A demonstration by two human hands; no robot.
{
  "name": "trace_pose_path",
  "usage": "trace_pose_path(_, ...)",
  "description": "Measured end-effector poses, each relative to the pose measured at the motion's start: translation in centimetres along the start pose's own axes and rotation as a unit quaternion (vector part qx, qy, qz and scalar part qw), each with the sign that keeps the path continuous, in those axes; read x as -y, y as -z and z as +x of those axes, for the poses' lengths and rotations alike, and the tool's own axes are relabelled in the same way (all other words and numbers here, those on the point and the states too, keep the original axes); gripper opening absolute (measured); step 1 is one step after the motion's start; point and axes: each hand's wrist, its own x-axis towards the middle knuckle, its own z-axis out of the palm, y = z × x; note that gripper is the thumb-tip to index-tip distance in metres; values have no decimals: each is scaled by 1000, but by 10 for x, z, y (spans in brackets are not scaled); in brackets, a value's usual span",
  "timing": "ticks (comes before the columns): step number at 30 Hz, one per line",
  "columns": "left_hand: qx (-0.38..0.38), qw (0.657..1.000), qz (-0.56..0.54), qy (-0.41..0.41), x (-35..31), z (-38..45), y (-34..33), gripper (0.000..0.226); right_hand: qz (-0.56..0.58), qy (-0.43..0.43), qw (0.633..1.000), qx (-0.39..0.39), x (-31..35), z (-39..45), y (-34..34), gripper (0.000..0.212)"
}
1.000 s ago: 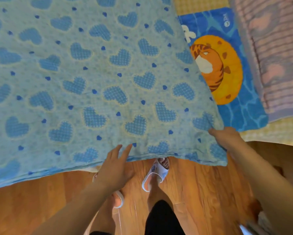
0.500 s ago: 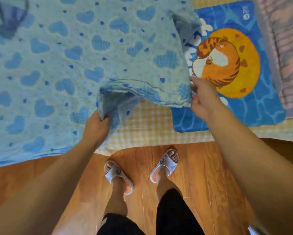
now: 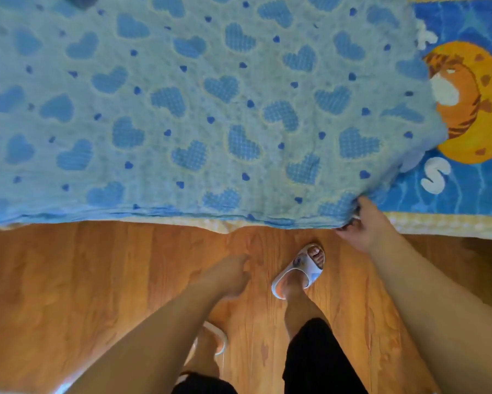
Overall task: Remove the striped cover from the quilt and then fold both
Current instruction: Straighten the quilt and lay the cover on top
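A light blue quilt (image 3: 210, 109) with darker blue hearts lies spread flat across the bed and fills the upper view. Its near edge runs along the bed's front. My right hand (image 3: 364, 226) pinches the quilt's near right corner, fingers curled under the hem. My left hand (image 3: 227, 277) hangs over the wooden floor below the quilt's edge, fingers loosely curled, holding nothing. The striped cover is out of view.
A blue mat with an orange tiger ring (image 3: 466, 109) lies on the bed to the right, on a yellow checked sheet (image 3: 438, 226). Below is wooden floor (image 3: 82, 280). My feet in white slippers (image 3: 301, 268) stand close to the bed.
The quilt, lifted and bunched half a second ago, now lies flat again. My left hand let go and dropped toward the floor. My right hand moved down to the near right corner.
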Motion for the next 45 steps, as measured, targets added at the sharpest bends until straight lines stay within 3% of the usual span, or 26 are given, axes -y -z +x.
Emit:
trace_pose_path(4, -29, 998, -50, 33, 110, -33, 9, 38, 17, 135, 990, 26, 4, -15, -49, 65)
trace_pose_path(6, -83, 992, -91, 39, 149, -55, 22, 33, -9, 264, 959, -104, 1, -50, -66, 57)
trace_pose_path(8, -137, 981, -136, 34, 176, -76, 38, 28, -49, 373, 871, -315, -5, -92, -65, 26)
trace_pose_path(10, -161, 975, -149, 34, 193, -97, 54, 28, -192, 391, 779, -451, -15, -119, -44, 21)
trace_pose_path(11, -161, 976, -144, 31, 200, -104, 63, 30, -251, 353, 767, -473, -21, -131, -28, 24)
trace_pose_path(13, -156, 979, -132, 22, 209, -113, 78, 35, -333, 206, 794, -466, -33, -125, -5, 37)
trace_pose_path(15, -162, 979, -119, 19, 212, -118, 93, 36, -389, 128, 815, -410, -51, -119, -11, 46)
trace_pose_path(20, -148, 978, -146, 27, 231, -138, 106, 32, -486, 73, 836, -245, -98, -96, -73, 39)
trace_pose_path(24, -142, 966, -204, 66, 281, -176, 121, 35, -539, 101, 829, -109, -149, -115, -189, 25)
trace_pose_path(26, -167, 944, -267, 99, 320, -192, 132, 34, -407, 53, 910, -57, -179, -128, -253, 10)
trace_pose_path(28, -197, 917, -328, 116, 367, -204, 142, 24, -366, 39, 929, -40, -210, -140, -308, 19)
trace_pose_path(31, -236, 885, -383, 123, 457, -198, 162, 10, -297, 23, 954, -32, -259, -131, -382, 14)
trace_pose_path(35, -270, 862, -417, 104, 594, -146, 201, 34, -207, -8, 977, -46, -329, -75, -443, 8)
trace_pose_path(38, -262, 885, -366, 116, 682, -117, 222, 58, -84, 2, 992, -95, -367, -44, -475, 19)
trace_pose_path(40, -239, 911, -305, 139, 720, -113, 235, 55, -48, 13, 986, -159, -380, -53, -495, 13)
trace_pose_path(42, -224, 922, -280, 145, 745, -119, 247, 54, -142, 62, 962, -223, -385, -78, -508, 9)
trace_pose_path(43, -221, 926, -272, 142, 751, -123, 256, 53, -238, 97, 928, -268, -384, -93, -511, 11)
trace_pose_path(44, -218, 930, -263, 135, 756, -127, 265, 52, -377, 125, 864, -310, -384, -109, -518, 17)
trace_pose_path(45, -217, 936, -246, 124, 756, -130, 277, 52, -439, 145, 817, -344, -387, -129, -527, 23)
